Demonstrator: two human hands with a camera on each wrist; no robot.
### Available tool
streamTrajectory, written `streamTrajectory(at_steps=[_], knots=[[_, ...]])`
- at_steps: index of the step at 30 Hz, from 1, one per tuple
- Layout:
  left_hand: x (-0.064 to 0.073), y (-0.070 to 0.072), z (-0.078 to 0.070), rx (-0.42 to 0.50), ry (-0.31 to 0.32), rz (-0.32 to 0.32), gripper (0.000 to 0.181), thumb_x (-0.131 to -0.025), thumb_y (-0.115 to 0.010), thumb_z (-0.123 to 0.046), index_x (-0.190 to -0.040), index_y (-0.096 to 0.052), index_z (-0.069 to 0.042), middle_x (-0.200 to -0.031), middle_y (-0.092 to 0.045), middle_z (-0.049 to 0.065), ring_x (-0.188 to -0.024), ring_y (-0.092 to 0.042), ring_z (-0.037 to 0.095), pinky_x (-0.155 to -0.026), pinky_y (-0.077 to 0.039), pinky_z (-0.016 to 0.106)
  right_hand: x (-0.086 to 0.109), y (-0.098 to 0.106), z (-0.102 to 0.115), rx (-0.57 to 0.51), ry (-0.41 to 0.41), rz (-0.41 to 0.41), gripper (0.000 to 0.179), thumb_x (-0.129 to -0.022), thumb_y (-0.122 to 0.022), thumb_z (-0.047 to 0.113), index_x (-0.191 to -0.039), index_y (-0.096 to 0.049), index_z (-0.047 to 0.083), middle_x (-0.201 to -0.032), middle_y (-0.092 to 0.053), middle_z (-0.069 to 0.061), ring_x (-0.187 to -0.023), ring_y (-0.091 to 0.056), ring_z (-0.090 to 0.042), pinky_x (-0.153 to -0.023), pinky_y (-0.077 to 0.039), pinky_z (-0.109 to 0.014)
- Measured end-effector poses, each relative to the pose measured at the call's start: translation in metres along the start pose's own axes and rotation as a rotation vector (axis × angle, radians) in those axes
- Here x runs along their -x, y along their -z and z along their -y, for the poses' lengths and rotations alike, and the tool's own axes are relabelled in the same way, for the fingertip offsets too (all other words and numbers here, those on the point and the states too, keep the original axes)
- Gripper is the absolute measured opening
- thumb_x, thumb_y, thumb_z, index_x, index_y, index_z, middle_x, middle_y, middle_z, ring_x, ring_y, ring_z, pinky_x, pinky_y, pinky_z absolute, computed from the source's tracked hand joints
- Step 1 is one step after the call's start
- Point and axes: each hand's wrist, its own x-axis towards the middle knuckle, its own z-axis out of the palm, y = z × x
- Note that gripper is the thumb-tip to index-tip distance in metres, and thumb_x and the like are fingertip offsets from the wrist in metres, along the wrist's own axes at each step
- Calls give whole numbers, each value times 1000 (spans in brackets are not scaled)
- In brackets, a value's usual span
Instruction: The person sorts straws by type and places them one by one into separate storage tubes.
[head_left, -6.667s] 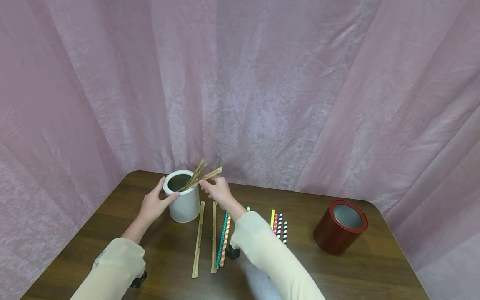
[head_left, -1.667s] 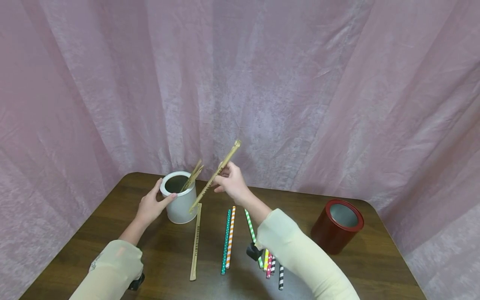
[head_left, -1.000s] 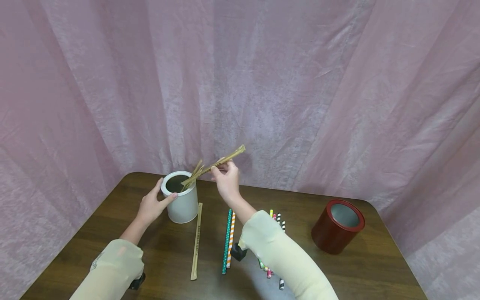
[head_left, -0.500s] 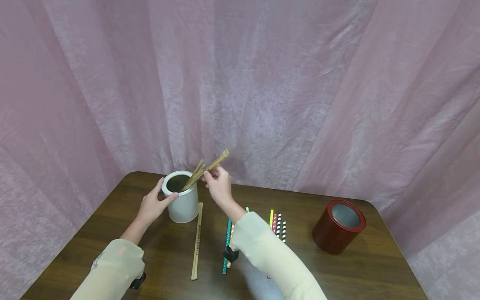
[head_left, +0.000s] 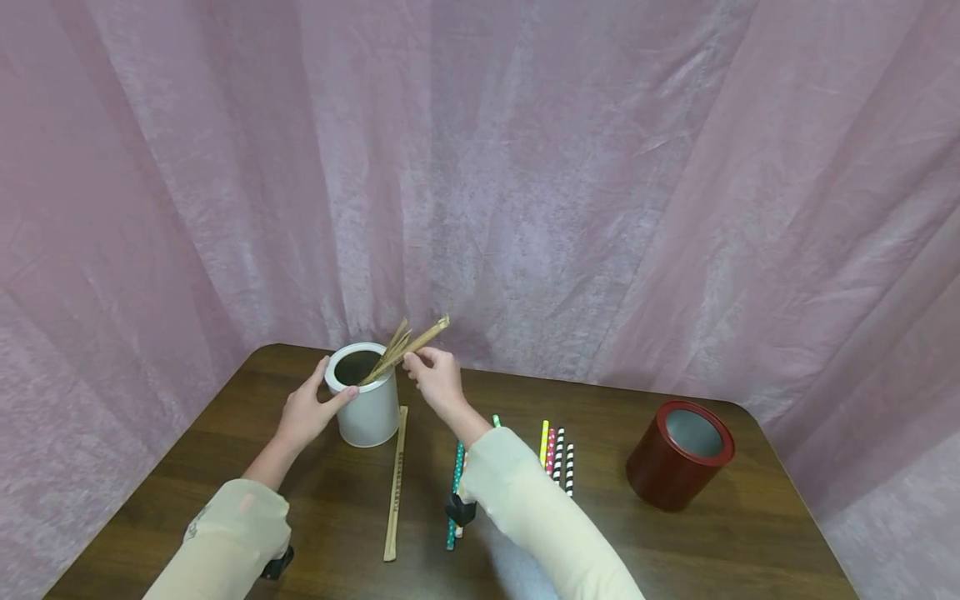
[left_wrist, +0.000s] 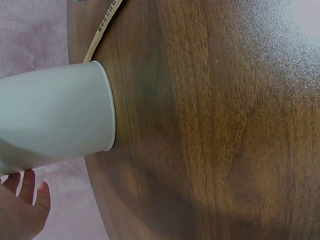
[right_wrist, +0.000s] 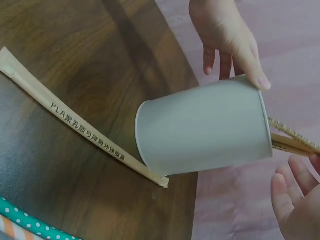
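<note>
My left hand (head_left: 306,410) holds the white can (head_left: 369,421) at its rim, thumb on the near side and fingers round the left. In the left wrist view the can (left_wrist: 55,115) covers part of that hand (left_wrist: 22,207). My right hand (head_left: 437,379) pinches a paper-wrapped straw (head_left: 433,332), slanted with its lower end inside the can's mouth. Several other wrapped straws (head_left: 397,333) lean in the can beside it. Another wrapped straw (head_left: 396,492), printed along its length, lies on the table just right of the can; the right wrist view shows this straw (right_wrist: 75,117) close up.
Right of the lying wrapped straw are a green dotted straw (head_left: 452,533) and an orange striped one, partly under my right sleeve. Yellow, pink and black-striped straws (head_left: 558,454) lie farther right. A red can (head_left: 671,467) stands at the table's right. A pink curtain (head_left: 525,208) hangs behind.
One of two wrapped straws on the table has been picked up by my right hand, carried left and lowered with its end into the white can. My left hand has stayed on the can.
</note>
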Motion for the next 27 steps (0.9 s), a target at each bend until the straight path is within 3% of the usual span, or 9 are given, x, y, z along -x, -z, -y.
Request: streamTrajectory(at_steps=[5,9,17,22,27], knots=[[0,-1,1,4,4,0,86,-79,-55,-54,-142,-14,-12,-141,-26,21,-125,-28,44,-97,-27,59,2,2,-9,4,-37,78,32,-88,-52,27,-100,-64,0,-89,-67,-13,-77,-62,-26,-56,-49,-20],[0,-1,2,6,1,-3,86,-79,-55,-54,-142,-14,-12,-141,-27,21,-126,-28,44,-97,-26,59,4,4,-19,0,-71,138,33,-89,-51,29,-105,-62,3,-94,-66,-14,-78,-62,-25,-57,-50,-23],[0,-1,2,6,-9,-10,86,-79,-55,-53,-142,-15,-11,-141,-27,21,-126,-28,43,-97,-26,58,11,2,-39,-28,-118,196,32,-84,-58,30,-108,-59,8,-95,-64,-10,-82,-61,-29,-57,-53,-32],[0,-1,3,2,-11,-15,86,-79,-56,-53,-142,-16,-11,-141,-28,21,-125,-29,43,-97,-27,58,17,-3,-47,-48,-136,202,36,-82,-62,25,-112,-54,6,-91,-62,-11,-77,-61,-27,-51,-51,-27],[0,-1,3,3,-9,-15,86,-79,-56,-53,-142,-15,-11,-141,-27,21,-125,-29,43,-97,-27,58,24,-7,-53,-21,-143,193,41,-80,-64,21,-115,-50,6,-85,-59,-8,-65,-57,-14,-49,-51,-27]])
